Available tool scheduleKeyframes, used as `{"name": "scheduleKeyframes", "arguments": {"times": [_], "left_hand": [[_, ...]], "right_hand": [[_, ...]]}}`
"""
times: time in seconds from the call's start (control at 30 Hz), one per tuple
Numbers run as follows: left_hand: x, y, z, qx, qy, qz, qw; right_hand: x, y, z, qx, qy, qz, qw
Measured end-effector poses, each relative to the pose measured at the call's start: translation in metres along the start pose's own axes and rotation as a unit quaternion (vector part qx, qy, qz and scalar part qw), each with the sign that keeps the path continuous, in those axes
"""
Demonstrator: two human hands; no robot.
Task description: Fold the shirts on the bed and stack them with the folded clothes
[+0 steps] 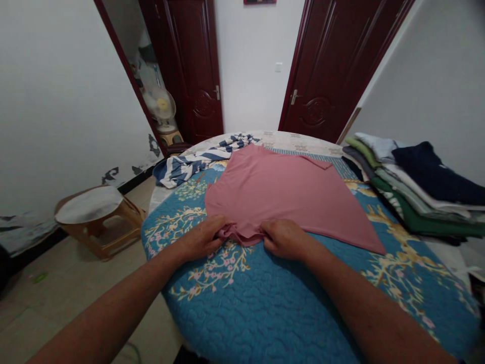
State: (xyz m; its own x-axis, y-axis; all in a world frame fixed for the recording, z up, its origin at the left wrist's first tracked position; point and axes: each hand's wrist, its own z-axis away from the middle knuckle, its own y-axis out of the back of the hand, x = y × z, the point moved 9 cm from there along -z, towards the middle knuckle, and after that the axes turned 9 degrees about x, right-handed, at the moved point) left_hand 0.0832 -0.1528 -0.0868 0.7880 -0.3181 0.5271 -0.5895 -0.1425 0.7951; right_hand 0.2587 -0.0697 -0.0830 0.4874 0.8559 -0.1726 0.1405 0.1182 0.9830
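A pink shirt [280,187] lies spread over the blue floral quilted cover [257,298] on a round table. Its near left edge is bunched up between my two hands. My left hand [206,237] is closed on the bunched cloth at the shirt's left corner. A short way to the right, my right hand [284,237] grips the same near edge, its fingers curled around the fabric. The rest of the shirt stretches flat away from me and to the right.
Folded clothes [424,187] are stacked at the table's right. A crumpled blue-and-white striped garment [200,159] lies at the far left edge. On the floor to the left stands a stool [100,217]. Behind are two dark red doors [193,65] and a fan [161,103].
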Motion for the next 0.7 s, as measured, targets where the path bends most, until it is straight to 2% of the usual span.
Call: {"name": "scheduleKeyframes", "arguments": {"times": [0.1,0.3,0.43,0.5,0.57,0.7], "left_hand": [[0.003,-0.005,-0.004,-0.022,-0.033,0.002,0.999],[0.015,-0.002,-0.024,0.017,-0.047,-0.002,0.999],[0.025,-0.014,-0.031,-0.013,-0.075,-0.007,0.997],[0.018,-0.013,-0.033,-0.020,-0.053,0.011,0.998],[0.004,-0.008,-0.034,-0.020,-0.018,0.026,0.999],[-0.020,-0.003,-0.028,-0.038,-0.008,0.023,0.999]], "right_hand": [[0.003,-0.002,-0.001,0.000,0.011,-0.028,1.000],[0.013,-0.003,-0.003,0.011,0.017,-0.090,0.996],[0.014,0.002,0.004,0.013,0.031,-0.142,0.989],[0.019,0.008,0.013,0.024,0.039,-0.156,0.987],[0.033,0.014,0.027,0.050,0.023,-0.128,0.990],[0.085,0.021,0.073,0.099,-0.074,-0.003,0.992]]}}
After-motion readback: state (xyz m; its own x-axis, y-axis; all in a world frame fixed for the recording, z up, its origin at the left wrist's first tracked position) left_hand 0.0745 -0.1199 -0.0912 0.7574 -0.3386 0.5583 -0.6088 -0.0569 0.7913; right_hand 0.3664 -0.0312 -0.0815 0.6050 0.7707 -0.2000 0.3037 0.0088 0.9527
